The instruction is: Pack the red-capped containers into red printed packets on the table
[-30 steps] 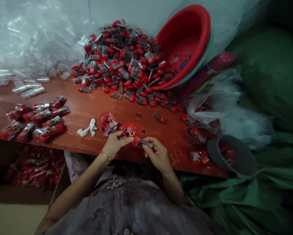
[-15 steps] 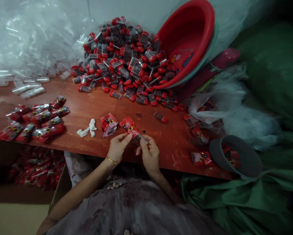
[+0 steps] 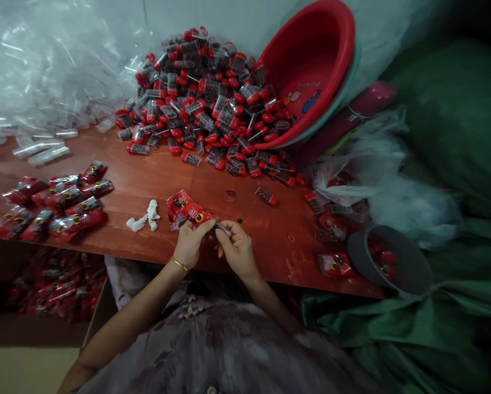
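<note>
My left hand (image 3: pixel 190 242) pinches a red printed sachet (image 3: pixel 196 213) at the near edge of the brown table (image 3: pixel 155 175). My right hand (image 3: pixel 235 249) is closed around a small red-capped tube (image 3: pixel 222 229), whose end sits in the sachet's mouth. Both hands meet just in front of my body. A small stack of empty red sachets (image 3: pixel 175 203) lies just beyond my left hand. A white crumpled scrap (image 3: pixel 145 216) lies to its left.
A large heap of red-capped tubes (image 3: pixel 204 98) spills from a tilted red basin (image 3: pixel 311 71) at the back. Filled sachets (image 3: pixel 52 200) lie at the left, more in a box (image 3: pixel 52 287) below. Clear plastic bags (image 3: pixel 44 71) pile up far left. A grey bowl (image 3: pixel 389 262) sits right.
My hands have drawn together and shifted left. The tube, held apart at the right a second ago, has gone into the sachet, which now lies lower and flatter.
</note>
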A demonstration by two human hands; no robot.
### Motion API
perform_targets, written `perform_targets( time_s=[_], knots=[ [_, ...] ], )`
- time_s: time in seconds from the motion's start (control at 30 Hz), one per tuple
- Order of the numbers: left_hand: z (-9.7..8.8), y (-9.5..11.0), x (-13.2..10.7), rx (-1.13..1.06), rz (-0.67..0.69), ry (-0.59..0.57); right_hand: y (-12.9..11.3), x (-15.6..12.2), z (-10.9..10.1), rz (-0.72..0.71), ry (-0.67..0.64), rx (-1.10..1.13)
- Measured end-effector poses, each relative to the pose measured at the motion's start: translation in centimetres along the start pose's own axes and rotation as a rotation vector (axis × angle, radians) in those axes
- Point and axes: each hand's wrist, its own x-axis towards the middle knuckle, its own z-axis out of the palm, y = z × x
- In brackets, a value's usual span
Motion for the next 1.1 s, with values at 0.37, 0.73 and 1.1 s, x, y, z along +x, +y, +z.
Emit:
perform_targets(
  time_s=[0.37, 0.73, 1.1],
  knots=[
    [-0.8, 0.1, -0.2, -0.028, -0.038, -0.028, 0.1, 0.5, 0.7, 0.043, -0.079, 0.155],
    [-1.3, 0.8, -1.0, -0.070, -0.149, -0.117, 0.9, 1.2, 2.3, -0.042, -0.110, -0.034],
    [-12.8, 11.4, 2.8, -0.124, 0.175, 0.450, 2.6, 9.2, -7.1, -0.104, 0.429, -0.989]
  ],
)
